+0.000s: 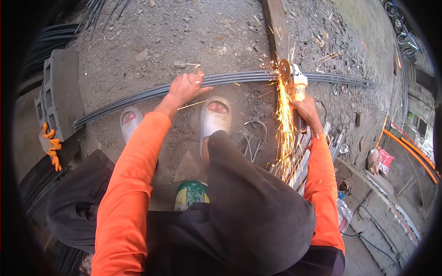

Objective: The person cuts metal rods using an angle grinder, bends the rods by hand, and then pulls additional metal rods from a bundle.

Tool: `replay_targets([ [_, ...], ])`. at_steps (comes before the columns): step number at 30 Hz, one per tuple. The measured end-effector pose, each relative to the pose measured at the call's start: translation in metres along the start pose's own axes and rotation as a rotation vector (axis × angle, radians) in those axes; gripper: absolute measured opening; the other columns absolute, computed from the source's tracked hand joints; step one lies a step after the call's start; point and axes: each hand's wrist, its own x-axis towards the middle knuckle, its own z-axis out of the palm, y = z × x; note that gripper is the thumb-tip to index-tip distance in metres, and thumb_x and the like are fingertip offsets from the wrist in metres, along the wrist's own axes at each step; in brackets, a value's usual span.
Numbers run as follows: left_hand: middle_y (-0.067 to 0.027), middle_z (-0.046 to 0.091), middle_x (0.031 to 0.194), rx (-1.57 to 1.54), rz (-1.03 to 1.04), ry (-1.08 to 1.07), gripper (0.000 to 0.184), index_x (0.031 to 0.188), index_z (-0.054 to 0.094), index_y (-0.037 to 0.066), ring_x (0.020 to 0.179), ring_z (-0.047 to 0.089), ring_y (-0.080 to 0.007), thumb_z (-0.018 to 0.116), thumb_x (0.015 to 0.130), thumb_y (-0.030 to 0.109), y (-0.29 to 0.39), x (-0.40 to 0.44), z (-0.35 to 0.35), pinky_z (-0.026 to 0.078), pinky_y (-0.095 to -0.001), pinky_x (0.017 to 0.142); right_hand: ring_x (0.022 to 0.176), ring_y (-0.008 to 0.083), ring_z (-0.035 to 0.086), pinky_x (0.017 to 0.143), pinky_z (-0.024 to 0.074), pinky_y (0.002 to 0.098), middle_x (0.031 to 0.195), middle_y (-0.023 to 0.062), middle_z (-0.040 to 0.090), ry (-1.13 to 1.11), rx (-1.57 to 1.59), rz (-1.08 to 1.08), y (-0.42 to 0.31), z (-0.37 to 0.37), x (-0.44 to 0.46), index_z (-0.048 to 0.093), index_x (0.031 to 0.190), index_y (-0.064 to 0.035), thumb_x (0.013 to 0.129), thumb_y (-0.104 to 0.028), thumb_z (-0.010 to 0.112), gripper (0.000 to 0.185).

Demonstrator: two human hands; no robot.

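Note:
A bundle of ribbed steel bars (138,95) runs across the ground from lower left to right. My left hand (186,87) rests on the bars near their middle, its fingers over them. In my right hand (306,110) is a yellow and white angle grinder (298,86), gripped round its body. The grinder's disc (285,70) is at the bars, and bright sparks (284,133) stream down from it. Beneath the bars there lies a long wooden beam (275,27) beside the disc.
Concrete blocks (62,92) stand at the left with orange gloves (51,146) on them. A green tin (191,193) sits between my legs. Cut metal pieces (301,158) lie under my right forearm. Orange pipes (410,152) are at the far right. My sandalled feet are near the bars.

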Motion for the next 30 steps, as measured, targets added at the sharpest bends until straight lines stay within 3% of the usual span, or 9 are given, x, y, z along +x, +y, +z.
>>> replay_targets([
  [4, -0.0227, 0.070, 0.078, -0.021, 0.000, -0.007, 0.058, 0.096, 0.055, 0.004, 0.078, 0.070, -0.0426, 0.066, 0.089, 0.061, -0.003, 0.001, 0.003, 0.056, -0.0529, 0.072, 0.080, 0.0201, 0.068, 0.073, 0.0534, 0.0357, 0.092, 0.0146, 0.073, -0.003, -0.063, 0.036, 0.002, 0.002, 0.014, 0.067, 0.102, 0.0042, 0.074, -0.026, 0.073, 0.042],
  [10, -0.0226, 0.069, 0.076, -0.012, 0.012, 0.025, 0.058, 0.095, 0.055, 0.004, 0.076, 0.070, -0.0429, 0.066, 0.088, 0.061, -0.002, 0.001, 0.002, 0.057, -0.0520, 0.069, 0.078, 0.0197, 0.068, 0.072, 0.0539, 0.0345, 0.091, 0.0137, 0.073, -0.048, 0.102, 0.024, 0.000, 0.000, 0.001, 0.067, 0.103, 0.0052, 0.071, -0.023, 0.076, 0.043],
  [13, -0.0228, 0.069, 0.076, -0.016, 0.017, 0.047, 0.059, 0.095, 0.054, 0.004, 0.077, 0.070, -0.0432, 0.066, 0.088, 0.061, -0.002, -0.001, 0.002, 0.057, -0.0523, 0.070, 0.076, 0.0194, 0.068, 0.072, 0.0539, 0.0342, 0.090, 0.0123, 0.073, -0.020, -0.060, 0.064, 0.001, -0.001, 0.001, 0.067, 0.104, 0.0052, 0.070, -0.021, 0.076, 0.044],
  [25, -0.0233, 0.070, 0.080, -0.020, -0.003, 0.000, 0.061, 0.097, 0.056, 0.004, 0.081, 0.070, -0.0442, 0.064, 0.088, 0.064, -0.001, 0.001, 0.000, 0.056, -0.0535, 0.073, 0.076, 0.0216, 0.067, 0.072, 0.0530, 0.0361, 0.088, 0.0127, 0.072, -0.053, 0.114, 0.041, 0.005, 0.002, -0.016, 0.067, 0.100, 0.0029, 0.072, -0.019, 0.073, 0.037],
  [30, -0.0233, 0.070, 0.080, -0.023, -0.003, -0.013, 0.061, 0.096, 0.055, 0.004, 0.081, 0.070, -0.0437, 0.063, 0.089, 0.064, -0.002, 0.001, 0.000, 0.056, -0.0536, 0.073, 0.078, 0.0225, 0.068, 0.075, 0.0535, 0.0367, 0.090, 0.0141, 0.073, -0.006, 0.059, -0.075, 0.028, 0.007, -0.010, 0.067, 0.102, 0.0037, 0.072, -0.023, 0.073, 0.040],
])
